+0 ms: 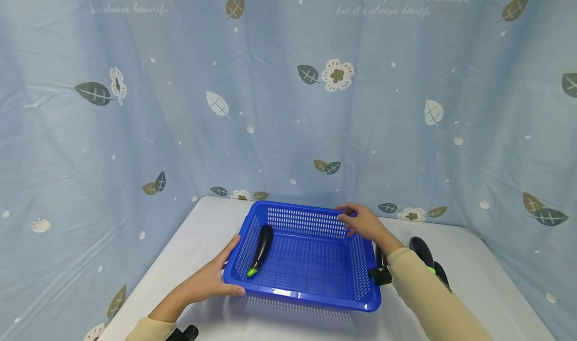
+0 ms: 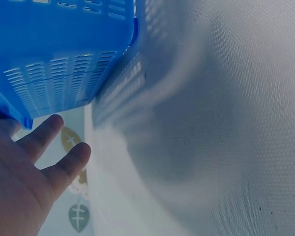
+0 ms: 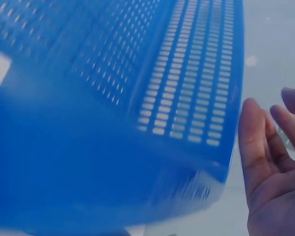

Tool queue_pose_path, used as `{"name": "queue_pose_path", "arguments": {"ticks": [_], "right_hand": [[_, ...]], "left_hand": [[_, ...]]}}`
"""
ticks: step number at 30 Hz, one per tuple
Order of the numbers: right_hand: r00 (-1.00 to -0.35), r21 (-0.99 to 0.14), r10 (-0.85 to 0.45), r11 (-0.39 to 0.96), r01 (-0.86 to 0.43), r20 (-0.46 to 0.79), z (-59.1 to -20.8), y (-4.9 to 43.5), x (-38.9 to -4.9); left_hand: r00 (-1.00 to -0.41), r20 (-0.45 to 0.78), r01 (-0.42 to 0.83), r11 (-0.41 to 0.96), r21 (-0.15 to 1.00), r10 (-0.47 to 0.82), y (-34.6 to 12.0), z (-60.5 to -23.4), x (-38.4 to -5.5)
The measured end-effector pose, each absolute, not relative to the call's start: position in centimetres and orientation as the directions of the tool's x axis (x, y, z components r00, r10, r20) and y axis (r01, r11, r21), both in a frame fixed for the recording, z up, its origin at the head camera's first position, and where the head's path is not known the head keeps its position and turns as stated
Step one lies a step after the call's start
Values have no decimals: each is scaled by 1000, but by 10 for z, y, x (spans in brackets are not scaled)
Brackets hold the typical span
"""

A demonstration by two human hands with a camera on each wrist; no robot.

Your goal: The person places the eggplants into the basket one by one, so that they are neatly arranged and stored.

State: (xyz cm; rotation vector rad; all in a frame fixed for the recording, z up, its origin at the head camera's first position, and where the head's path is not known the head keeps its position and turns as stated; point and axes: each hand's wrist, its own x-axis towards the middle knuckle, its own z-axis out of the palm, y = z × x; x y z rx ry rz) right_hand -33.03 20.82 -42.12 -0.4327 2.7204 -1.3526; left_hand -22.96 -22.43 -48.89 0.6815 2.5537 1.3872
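Note:
A blue plastic basket (image 1: 306, 296) with perforated walls stands on the white table in the head view. One dark eggplant (image 1: 261, 249) with a green cap lies inside, along its left wall. My left hand (image 1: 209, 276) holds the basket's near left corner, thumb at the front rim and fingers along the left side. In the left wrist view, some fingers (image 2: 71, 160) of that hand stick out past the rim. My right hand (image 1: 362, 223) is at the far right corner, fingers loosely bent with nothing between them. The right wrist view shows it close beside the rim (image 3: 236, 88).
More eggplants (image 1: 421, 251) lie on the table to the right of the basket, partly hidden by the right forearm. A blue patterned curtain (image 1: 279, 105) hangs behind and around the white table (image 1: 473, 266).

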Motion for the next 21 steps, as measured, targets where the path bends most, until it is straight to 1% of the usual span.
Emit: {"name": "queue_pose_path", "arguments": {"ticks": [6, 10, 14, 21], "right_hand": [[-960, -779, -257, 577, -245, 111, -423, 223, -330], [-964, -754, -220, 605, -255, 150, -424, 232, -325], [-971, -725, -161, 646, -239, 177, -428, 242, -321], [-973, -726, -103, 651, -223, 207, -445, 263, -318]], "left_hand": [[-888, 62, 296, 463, 835, 456, -224, -487, -226], [-890, 56, 292, 472, 832, 452, -223, -486, -224], [-890, 53, 292, 477, 829, 453, -223, -486, -223], [-891, 51, 287, 472, 834, 451, -221, -486, -220]]}}
